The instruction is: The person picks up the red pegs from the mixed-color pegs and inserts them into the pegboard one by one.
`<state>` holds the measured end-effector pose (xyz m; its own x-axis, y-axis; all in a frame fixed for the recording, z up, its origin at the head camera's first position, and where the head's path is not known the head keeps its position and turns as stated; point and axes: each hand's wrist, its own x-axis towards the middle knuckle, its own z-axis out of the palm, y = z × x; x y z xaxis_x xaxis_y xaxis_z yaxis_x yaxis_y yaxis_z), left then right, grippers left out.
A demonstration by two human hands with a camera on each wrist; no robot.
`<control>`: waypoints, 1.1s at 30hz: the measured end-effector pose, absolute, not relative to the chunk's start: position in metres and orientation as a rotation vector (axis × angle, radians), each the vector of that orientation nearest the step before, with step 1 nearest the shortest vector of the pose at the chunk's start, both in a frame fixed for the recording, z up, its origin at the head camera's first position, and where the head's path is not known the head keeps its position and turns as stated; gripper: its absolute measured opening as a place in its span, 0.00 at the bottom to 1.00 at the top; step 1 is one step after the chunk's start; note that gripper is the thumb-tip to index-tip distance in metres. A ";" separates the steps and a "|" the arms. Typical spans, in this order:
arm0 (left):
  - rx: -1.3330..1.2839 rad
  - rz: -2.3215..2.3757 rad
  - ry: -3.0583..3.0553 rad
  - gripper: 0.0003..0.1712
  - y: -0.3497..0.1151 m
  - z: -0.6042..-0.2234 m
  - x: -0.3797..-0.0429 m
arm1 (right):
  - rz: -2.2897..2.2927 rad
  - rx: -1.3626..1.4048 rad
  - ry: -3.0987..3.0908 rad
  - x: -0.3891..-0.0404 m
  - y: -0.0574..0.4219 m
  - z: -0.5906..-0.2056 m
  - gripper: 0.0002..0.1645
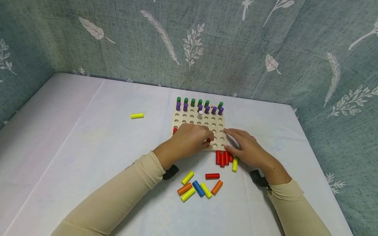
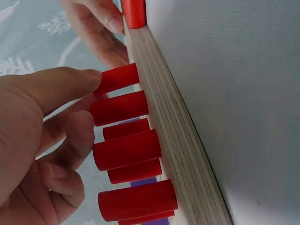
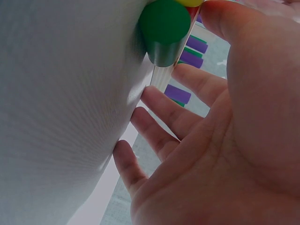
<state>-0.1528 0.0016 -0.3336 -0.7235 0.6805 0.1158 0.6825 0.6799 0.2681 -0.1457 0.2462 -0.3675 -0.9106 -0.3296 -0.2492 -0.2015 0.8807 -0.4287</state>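
A red peg stands near one end of a row along the near edge of the wooden pegboard, and the left hand pinches its upper part between thumb and finger, probably so that it can be kept upright over its hole. Whether it is fully seated cannot be told. Other red pegs stand beside it, mostly hidden from the head view by that hand; lining up one colour looks deliberate, since purple pegs and green pegs also fill far rows, each with a gap. A lone white peg stands just in front of the purple ones. The left hand reaches in from the left, back upward and wrist bent over the board, its remaining fingers curled. The right hand holds nothing, its fingers extended loosely at the board's right edge, perhaps to steady it. Below its thumb, loose red pegs lie bunched against the near edge with a yellow peg, seemingly within easy reach. Nearer the person, a blue peg lies among yellow, orange and red ones, and a stray yellow cylinder rests well apart to the left.
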 end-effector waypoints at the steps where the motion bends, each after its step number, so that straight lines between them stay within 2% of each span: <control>1: -1.161 -0.450 -2.875 0.11 0.002 -0.333 -0.152 | -0.576 -0.395 2.733 -0.146 0.246 -0.368 0.41; 5: -1.197 -0.414 -2.868 0.13 0.005 -0.330 -0.147 | -0.577 -0.402 2.725 -0.145 0.246 -0.368 0.41; 16: -1.509 -0.468 -2.943 0.14 0.016 -0.324 -0.130 | -0.583 -0.413 2.731 -0.146 0.247 -0.367 0.40; 33: -1.540 -0.458 -3.078 0.18 0.017 -0.333 -0.124 | -0.571 -0.401 2.741 -0.146 0.247 -0.367 0.40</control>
